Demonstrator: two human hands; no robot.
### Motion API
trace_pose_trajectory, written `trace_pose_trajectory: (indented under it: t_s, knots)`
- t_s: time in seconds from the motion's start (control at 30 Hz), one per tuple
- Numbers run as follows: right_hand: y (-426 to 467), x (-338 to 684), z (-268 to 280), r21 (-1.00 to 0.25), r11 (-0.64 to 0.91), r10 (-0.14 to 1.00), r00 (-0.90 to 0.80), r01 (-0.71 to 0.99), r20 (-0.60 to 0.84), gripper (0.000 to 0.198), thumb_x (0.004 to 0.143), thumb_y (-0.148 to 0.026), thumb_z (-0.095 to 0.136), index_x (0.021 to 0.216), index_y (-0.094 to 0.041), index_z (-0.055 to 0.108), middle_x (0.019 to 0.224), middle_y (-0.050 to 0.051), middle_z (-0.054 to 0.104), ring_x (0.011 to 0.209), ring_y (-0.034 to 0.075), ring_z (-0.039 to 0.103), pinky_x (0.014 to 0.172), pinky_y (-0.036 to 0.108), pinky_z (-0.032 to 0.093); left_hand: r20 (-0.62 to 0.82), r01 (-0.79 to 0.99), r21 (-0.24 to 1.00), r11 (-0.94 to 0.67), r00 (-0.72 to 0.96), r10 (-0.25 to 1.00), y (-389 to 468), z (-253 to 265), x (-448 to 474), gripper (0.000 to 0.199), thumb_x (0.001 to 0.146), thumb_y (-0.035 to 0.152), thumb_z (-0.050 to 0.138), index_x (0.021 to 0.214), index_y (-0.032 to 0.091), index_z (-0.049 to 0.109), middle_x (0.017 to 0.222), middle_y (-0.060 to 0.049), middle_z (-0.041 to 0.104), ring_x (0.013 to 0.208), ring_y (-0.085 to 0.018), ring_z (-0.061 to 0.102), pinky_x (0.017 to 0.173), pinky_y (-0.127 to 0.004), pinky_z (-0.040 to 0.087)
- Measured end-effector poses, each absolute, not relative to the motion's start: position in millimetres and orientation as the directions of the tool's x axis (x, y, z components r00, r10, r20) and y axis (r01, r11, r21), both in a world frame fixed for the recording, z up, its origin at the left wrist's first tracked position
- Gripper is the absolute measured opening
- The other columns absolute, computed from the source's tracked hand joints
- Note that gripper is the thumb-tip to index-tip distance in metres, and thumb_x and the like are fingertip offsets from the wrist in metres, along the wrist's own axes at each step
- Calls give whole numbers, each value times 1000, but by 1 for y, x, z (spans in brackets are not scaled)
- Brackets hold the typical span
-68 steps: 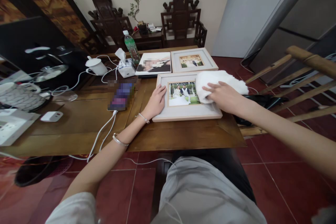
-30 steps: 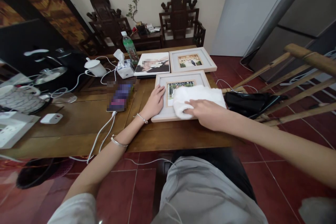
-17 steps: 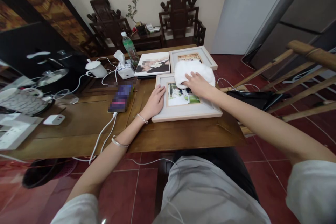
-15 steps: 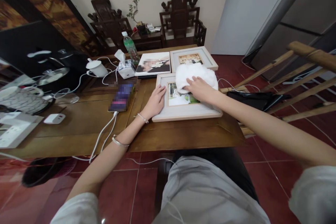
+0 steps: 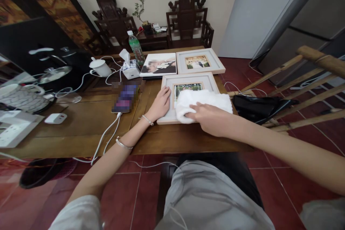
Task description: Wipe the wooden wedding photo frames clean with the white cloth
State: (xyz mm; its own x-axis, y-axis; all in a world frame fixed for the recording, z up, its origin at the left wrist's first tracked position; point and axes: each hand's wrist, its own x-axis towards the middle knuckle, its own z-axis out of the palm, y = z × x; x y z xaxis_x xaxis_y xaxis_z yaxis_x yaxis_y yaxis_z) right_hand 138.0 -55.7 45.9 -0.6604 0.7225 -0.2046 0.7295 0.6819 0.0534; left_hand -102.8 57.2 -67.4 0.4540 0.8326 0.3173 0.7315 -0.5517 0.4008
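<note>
A pale wooden picture frame lies flat near the table's front edge, with a small photo in its middle. My left hand rests on its left side, fingers stretched along the border. Folded white cloth covers the frame's lower right part. My right hand grips this cloth and presses it on the frame; the fingertips are partly sunk in the fabric. Behind lies a second picture frame with another photo. Left of that one is a white-edged photo panel.
On the wooden table to the left are a charging phone, tissue box, green-labelled bottle, lidded white cup and white charger. A bamboo chair with a black bag stands at right.
My right hand has drawn the cloth toward me, from the frame's upper right to its lower right. More of the photo's top shows. My left hand stays in place.
</note>
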Motion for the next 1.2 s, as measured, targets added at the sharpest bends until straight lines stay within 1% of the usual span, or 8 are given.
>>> trace_pose_trajectory:
  t_s: [0.13, 0.27, 0.5, 0.6, 0.73, 0.83, 1.0, 1.2]
  knots:
    - [2, 143, 21, 139, 561, 828, -558, 816, -61, 68, 88, 4, 42, 151, -20, 53, 162, 21, 40, 144, 41, 43, 107, 55, 43, 304, 732, 391, -558, 469, 829, 56, -65, -103, 54, 100, 25, 36, 150, 6, 48, 162, -20, 42, 156, -32, 29, 129, -54, 22]
    - [58, 145, 11, 191, 447, 883, -465, 874, 65, 67, 89, 3, 38, 153, -14, 49, 170, 20, 22, 153, 46, 24, 114, 67, 31, 305, 723, 385, -574, 487, 818, 58, -68, -106, 55, 101, 28, 37, 152, 10, 46, 163, -19, 41, 156, -32, 28, 129, -55, 22]
    - [38, 135, 16, 215, 561, 824, -565, 799, -48, 61, 88, 2, 40, 142, -17, 61, 162, 18, 41, 145, 43, 37, 107, 61, 39, 316, 735, 378, -563, 469, 825, 58, -69, -104, 55, 100, 29, 38, 150, 7, 46, 161, -20, 43, 156, -32, 30, 129, -55, 22]
    - [-2, 136, 37, 99, 647, 760, -628, 756, -169, 62, 85, 5, 43, 137, -20, 66, 152, 17, 54, 133, 36, 54, 100, 49, 47, 289, 753, 381, -537, 454, 842, 56, -65, -101, 57, 99, 28, 37, 149, 2, 47, 160, -24, 42, 156, -33, 30, 130, -52, 21]
    - [-52, 136, 65, -99, 726, 630, -717, 680, -298, 51, 83, 4, 47, 119, -18, 74, 124, 15, 71, 104, 25, 69, 85, 34, 51, 299, 743, 401, -536, 447, 843, 55, -63, -100, 56, 99, 27, 37, 149, 4, 46, 161, -23, 42, 155, -34, 30, 129, -56, 22]
    - [-72, 129, 66, -92, 768, 602, -762, 634, -239, 46, 82, 4, 51, 115, -17, 74, 125, 15, 70, 108, 27, 67, 88, 35, 51, 320, 725, 416, -548, 448, 835, 56, -66, -102, 54, 101, 30, 37, 150, 10, 46, 161, -19, 44, 155, -32, 32, 129, -56, 21]
    - [-50, 111, 38, 32, 723, 683, -708, 690, -177, 57, 84, 3, 50, 134, -20, 66, 153, 17, 53, 135, 36, 52, 99, 49, 50, 321, 700, 455, -550, 448, 835, 58, -70, -106, 53, 104, 33, 35, 151, 13, 45, 162, -17, 42, 156, -30, 29, 129, -53, 22]
    - [26, 102, 9, 196, 586, 801, -598, 786, 5, 55, 94, -1, 39, 141, -17, 63, 165, 14, 39, 152, 40, 32, 115, 63, 35, 367, 668, 453, -590, 464, 806, 60, -73, -107, 54, 105, 32, 33, 154, 11, 41, 163, -20, 40, 155, -31, 31, 129, -54, 22]
